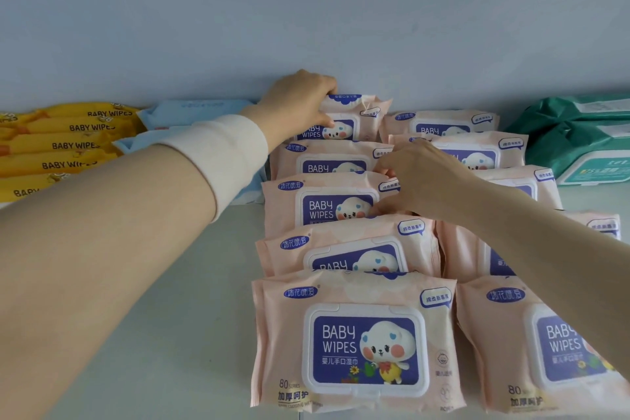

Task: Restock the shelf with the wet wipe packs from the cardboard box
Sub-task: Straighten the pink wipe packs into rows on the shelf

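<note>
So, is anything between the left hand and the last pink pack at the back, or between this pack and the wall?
Nothing visible. The left hand grips the rearmost pink pack by its top edge, and only bare wall shows behind it. The right hand pinches the third pink pack from the front.

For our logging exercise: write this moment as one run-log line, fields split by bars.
stage: arranging pink wipe packs on shelf | left hand: grips left-row rear pack | right hand: pinches left-row middle pack
</note>
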{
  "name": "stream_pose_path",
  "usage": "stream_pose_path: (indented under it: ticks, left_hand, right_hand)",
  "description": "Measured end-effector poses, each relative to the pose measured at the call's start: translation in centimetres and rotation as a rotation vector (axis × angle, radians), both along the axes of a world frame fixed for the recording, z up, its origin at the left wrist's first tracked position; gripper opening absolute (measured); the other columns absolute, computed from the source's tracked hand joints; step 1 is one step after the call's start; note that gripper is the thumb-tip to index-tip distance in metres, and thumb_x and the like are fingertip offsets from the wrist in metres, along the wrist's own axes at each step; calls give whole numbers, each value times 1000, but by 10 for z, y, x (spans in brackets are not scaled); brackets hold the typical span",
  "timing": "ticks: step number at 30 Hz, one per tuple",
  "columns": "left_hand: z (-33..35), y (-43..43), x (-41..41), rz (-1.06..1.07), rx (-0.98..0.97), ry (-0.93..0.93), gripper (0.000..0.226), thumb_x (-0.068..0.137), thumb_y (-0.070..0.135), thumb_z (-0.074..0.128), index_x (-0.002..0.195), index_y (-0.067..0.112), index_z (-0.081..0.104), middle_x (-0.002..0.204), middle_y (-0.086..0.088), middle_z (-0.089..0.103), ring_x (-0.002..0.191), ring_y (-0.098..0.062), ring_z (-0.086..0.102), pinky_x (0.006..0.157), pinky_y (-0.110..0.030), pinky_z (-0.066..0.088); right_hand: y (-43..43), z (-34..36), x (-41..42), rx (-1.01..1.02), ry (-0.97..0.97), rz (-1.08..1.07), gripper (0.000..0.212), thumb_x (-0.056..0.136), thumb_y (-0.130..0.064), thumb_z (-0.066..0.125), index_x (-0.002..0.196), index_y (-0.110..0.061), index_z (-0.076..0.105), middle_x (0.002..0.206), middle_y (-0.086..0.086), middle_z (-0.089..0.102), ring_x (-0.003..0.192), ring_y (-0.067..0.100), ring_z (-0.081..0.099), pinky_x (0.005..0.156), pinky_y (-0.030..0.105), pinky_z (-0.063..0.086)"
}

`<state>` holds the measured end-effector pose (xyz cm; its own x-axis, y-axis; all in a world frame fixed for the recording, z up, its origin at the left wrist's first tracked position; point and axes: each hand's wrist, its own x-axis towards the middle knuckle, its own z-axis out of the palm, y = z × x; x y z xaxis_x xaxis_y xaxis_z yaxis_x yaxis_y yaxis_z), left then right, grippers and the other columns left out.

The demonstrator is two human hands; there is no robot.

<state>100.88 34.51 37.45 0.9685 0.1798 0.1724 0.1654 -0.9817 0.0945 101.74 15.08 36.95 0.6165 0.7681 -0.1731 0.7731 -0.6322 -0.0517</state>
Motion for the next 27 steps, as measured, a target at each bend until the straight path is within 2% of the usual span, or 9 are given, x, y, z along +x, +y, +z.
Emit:
stream_pose_path:
  ticks: [4, 6, 10, 12, 14, 18, 20, 22, 27]
  left_hand:
    - [5, 0, -12, -126, 36, -161, 35, 82, 27, 68, 110, 10, 56, 114, -6, 58, 107, -23, 52, 79, -33, 41]
    - [6, -1, -21, -244, -15, -202, 30, 82, 30, 67, 104, 11, 59, 106, -3, 59, 99, -18, 53, 80, -34, 47]
    - [-2, -3, -31, -205, -118, 248, 41, 81, 40, 66, 114, 16, 60, 110, 1, 62, 98, -17, 57, 88, -37, 47]
    - [-9, -3, -29, -145, -155, 391, 44, 82, 46, 62, 115, 16, 59, 100, 1, 61, 86, -16, 54, 75, -32, 44]
    - [-12, -2, -27, -101, -200, 430, 48, 81, 51, 62, 110, 13, 60, 90, -2, 58, 75, -16, 48, 64, -30, 35]
    - [0, -2, -26, -79, -219, 353, 48, 74, 46, 71, 105, 11, 62, 94, -4, 58, 78, -16, 49, 62, -29, 34]
    - [8, -2, -26, -62, -221, 255, 47, 72, 40, 75, 107, 11, 61, 96, 1, 57, 86, -16, 50, 64, -27, 36]
    - [11, 0, -27, -38, -241, 142, 44, 70, 36, 78, 101, 11, 61, 91, 1, 58, 84, -18, 50, 60, -26, 36]
    - [2, 2, -32, -19, -49, 3, 28, 79, 34, 68, 96, 16, 55, 104, -4, 62, 87, -22, 52, 69, -31, 37]
  right_hand:
    - [0, -1, 1, 0, -4, 9, 64, 76, -55, 65, 128, -21, 52, 127, 3, 54, 122, 24, 43, 92, 35, 44]
    - [0, -1, 1, 3, -5, 7, 65, 75, -55, 66, 128, -21, 53, 125, 4, 54, 122, 25, 43, 90, 36, 44]
    - [1, -1, 0, 0, -13, 6, 68, 73, -57, 66, 129, -21, 52, 126, 5, 53, 121, 26, 44, 92, 37, 45]
    - [1, -1, -1, 2, -20, 3, 68, 73, -57, 66, 129, -21, 52, 126, 5, 53, 121, 26, 44, 92, 38, 45]
    - [1, -1, -1, 1, -25, 2, 67, 74, -56, 66, 128, -20, 52, 126, 5, 54, 121, 26, 45, 92, 37, 45]
    - [2, -1, -2, 10, -23, -15, 65, 74, -55, 67, 125, -19, 54, 123, 5, 56, 119, 25, 46, 90, 35, 45]
    - [3, -2, -2, -1, -34, -24, 64, 74, -57, 66, 123, -17, 56, 122, 5, 57, 119, 25, 46, 90, 35, 44]
    - [3, -2, -1, 4, -37, -51, 65, 73, -57, 66, 122, -15, 56, 122, 7, 56, 119, 27, 46, 91, 35, 43]
    - [8, 2, 2, 154, -109, -123, 56, 75, -49, 69, 116, -12, 58, 121, 7, 56, 120, 27, 43, 87, 35, 39]
